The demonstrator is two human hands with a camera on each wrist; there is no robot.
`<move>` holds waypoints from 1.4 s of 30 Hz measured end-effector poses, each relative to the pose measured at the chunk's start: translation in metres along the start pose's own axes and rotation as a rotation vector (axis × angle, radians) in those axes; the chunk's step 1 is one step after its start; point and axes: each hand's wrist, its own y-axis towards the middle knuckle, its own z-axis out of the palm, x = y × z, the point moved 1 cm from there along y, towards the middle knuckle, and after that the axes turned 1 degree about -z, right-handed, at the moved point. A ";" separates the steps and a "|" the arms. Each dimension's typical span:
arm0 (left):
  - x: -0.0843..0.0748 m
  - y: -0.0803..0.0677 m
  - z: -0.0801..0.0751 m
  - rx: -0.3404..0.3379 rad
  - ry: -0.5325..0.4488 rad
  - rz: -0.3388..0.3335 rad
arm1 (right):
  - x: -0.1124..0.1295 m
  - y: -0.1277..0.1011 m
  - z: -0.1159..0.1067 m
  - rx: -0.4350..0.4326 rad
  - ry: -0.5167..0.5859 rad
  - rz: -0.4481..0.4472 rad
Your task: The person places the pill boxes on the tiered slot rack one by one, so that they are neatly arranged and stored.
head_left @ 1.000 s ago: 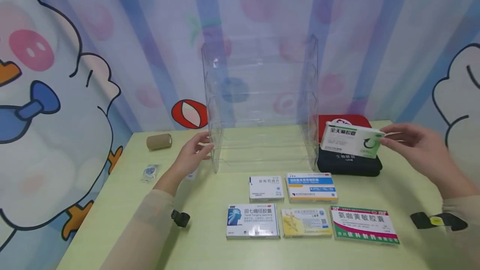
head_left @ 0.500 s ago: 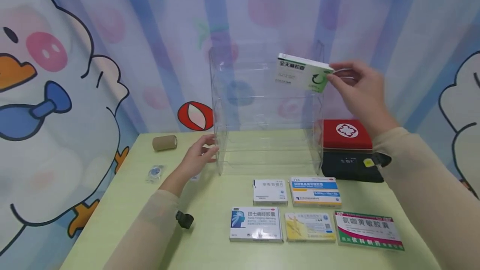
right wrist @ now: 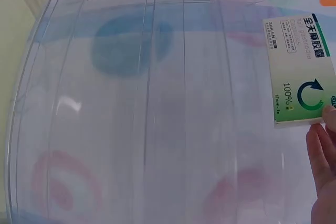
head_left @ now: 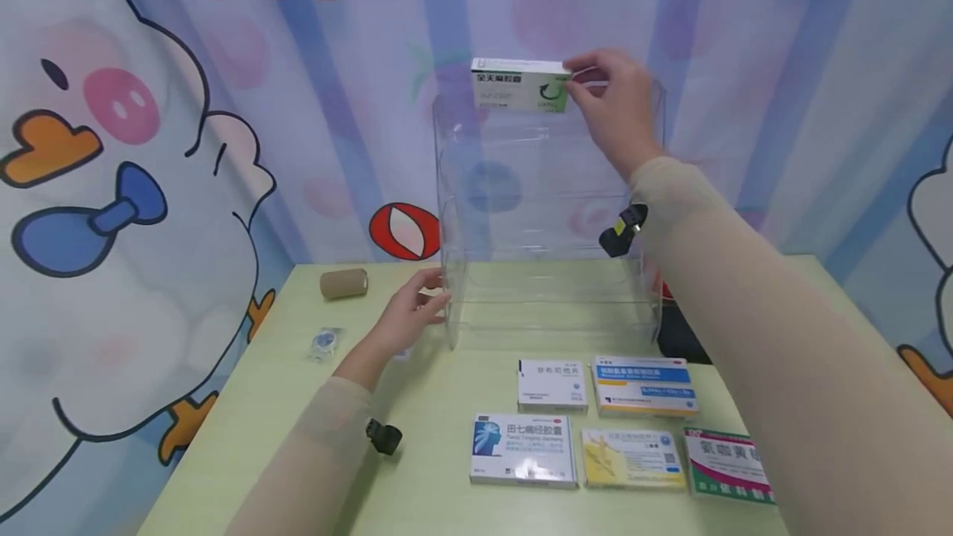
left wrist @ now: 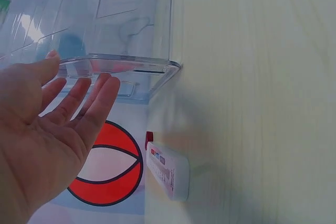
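Note:
My right hand [head_left: 614, 106] pinches one end of a white and green medicine box [head_left: 519, 87], held level at the top of a clear acrylic tiered rack [head_left: 551, 284]. In the right wrist view, the thumb and fingers grip the green end of this box [right wrist: 302, 72], with the rack's clear tiers beside it. My left hand [head_left: 409, 308] is at the rack's left side. In the left wrist view its fingers [left wrist: 97, 106] are loosely extended and reach the clear side panel [left wrist: 126, 62]. Whether the box touches the rack is unclear.
Several medicine boxes lie before the rack, including a blue-striped box [head_left: 644, 387] and a yellow box [head_left: 633, 459]. A cardboard tube [head_left: 344, 283] and small wrapped item [head_left: 325, 342] lie left. A white bottle [left wrist: 170, 171] is near my left hand. A black case [head_left: 681, 336] is partly hidden.
My right hand has carried the medicine box up and left, from beside the rack to its top. The left hand has stayed at the rack's side. The head view has shifted slightly.

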 end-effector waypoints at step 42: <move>-0.009 0.005 0.007 0.015 0.068 -0.065 | -0.105 -0.274 -0.163 0.227 -0.302 0.254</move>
